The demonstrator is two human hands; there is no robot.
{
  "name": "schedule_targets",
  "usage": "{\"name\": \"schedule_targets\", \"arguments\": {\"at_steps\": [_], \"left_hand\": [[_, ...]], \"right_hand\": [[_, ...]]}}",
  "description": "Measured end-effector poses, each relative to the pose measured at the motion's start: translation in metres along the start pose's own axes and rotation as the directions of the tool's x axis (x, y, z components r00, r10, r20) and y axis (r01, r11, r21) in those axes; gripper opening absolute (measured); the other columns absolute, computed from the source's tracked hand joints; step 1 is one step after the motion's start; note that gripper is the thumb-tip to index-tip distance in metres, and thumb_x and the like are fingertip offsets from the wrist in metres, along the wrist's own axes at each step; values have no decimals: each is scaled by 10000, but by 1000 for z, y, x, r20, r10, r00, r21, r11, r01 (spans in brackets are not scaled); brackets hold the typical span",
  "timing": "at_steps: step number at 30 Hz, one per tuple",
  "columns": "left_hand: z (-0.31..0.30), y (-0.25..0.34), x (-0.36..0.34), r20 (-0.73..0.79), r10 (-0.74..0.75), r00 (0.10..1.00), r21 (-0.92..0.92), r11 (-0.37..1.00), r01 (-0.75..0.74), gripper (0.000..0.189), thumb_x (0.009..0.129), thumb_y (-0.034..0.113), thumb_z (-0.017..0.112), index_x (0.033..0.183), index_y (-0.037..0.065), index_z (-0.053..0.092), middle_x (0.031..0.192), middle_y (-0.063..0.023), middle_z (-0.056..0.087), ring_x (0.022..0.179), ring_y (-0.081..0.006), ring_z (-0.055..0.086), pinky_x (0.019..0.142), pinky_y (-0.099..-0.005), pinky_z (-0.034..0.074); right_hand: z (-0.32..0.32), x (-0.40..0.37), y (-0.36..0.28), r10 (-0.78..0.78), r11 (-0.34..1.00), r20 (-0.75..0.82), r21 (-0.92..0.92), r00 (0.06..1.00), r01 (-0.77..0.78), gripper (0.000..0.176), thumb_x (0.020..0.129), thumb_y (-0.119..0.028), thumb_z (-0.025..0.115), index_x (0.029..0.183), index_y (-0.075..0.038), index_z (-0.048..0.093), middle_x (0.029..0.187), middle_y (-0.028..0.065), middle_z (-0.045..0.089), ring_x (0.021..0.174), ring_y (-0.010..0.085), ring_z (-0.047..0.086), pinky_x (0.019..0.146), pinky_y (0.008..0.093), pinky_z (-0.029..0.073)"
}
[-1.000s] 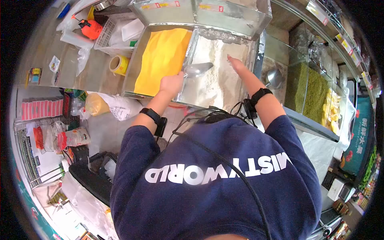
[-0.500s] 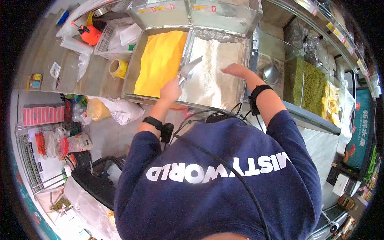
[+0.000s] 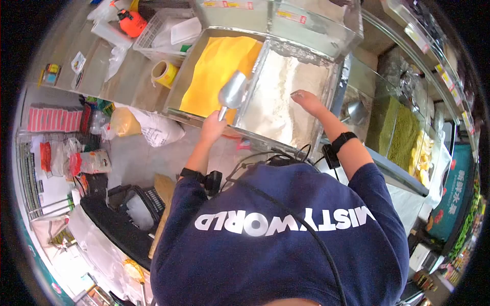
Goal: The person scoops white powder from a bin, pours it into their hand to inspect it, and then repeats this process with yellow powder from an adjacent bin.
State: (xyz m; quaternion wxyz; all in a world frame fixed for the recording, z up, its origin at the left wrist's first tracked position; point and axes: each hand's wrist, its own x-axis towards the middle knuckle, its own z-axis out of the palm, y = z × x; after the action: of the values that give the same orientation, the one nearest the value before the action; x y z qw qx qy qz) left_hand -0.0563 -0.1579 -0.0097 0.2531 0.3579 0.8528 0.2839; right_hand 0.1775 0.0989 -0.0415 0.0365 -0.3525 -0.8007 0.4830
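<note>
My left hand (image 3: 213, 127) grips the handle of a metal scoop (image 3: 231, 93), held upright over the divider between two bins. The left bin holds yellow powder (image 3: 217, 71); the right bin holds white flour (image 3: 283, 99). My right hand (image 3: 308, 100) hovers over the flour, palm down with fingers spread, holding nothing. Both wrists wear black bands. A dark blue shirt with white lettering fills the lower view.
A clear hinged lid (image 3: 286, 20) stands open behind the bins. Further right are bins of green grain (image 3: 400, 125) and yellow pieces (image 3: 422, 153), with another scoop (image 3: 356, 110). A tape roll (image 3: 164, 74), white basket (image 3: 166, 35) and bagged goods (image 3: 153, 130) lie left.
My left hand has lifted the scoop out of the flour and pulled it back towards me, upright. My right hand drew back from the far flour to the near side.
</note>
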Motion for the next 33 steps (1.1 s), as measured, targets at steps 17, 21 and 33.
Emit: {"name": "schedule_targets", "arguments": {"at_steps": [17,21,33], "left_hand": [[-120,-113,39,124,-197,972,-300,927,226,144,696,128,521,781,17,484,609,-81,467,566,-161,483,516,-303,388],[-113,-147,41,179,-244,953,-409,863,297,158,695,126,511,805,17,483,631,-97,488,572,-185,485,526,-312,392],[-94,21,240,254,416,873,499,717,-487,321,832,150,348,1127,39,411,719,-163,603,647,-316,601,539,-441,460]], "right_hand": [[193,235,-118,-120,508,-202,-854,972,-114,639,846,-488,303,1343,-114,157,1407,111,37,1286,320,56,1006,505,126],[229,213,-125,93,490,61,-872,994,7,654,841,-488,298,1315,-47,206,1387,147,121,1276,339,97,999,522,134],[222,170,-158,153,722,323,-682,934,118,460,786,-367,467,1161,-103,451,1278,135,338,1191,321,296,944,458,271]]}}
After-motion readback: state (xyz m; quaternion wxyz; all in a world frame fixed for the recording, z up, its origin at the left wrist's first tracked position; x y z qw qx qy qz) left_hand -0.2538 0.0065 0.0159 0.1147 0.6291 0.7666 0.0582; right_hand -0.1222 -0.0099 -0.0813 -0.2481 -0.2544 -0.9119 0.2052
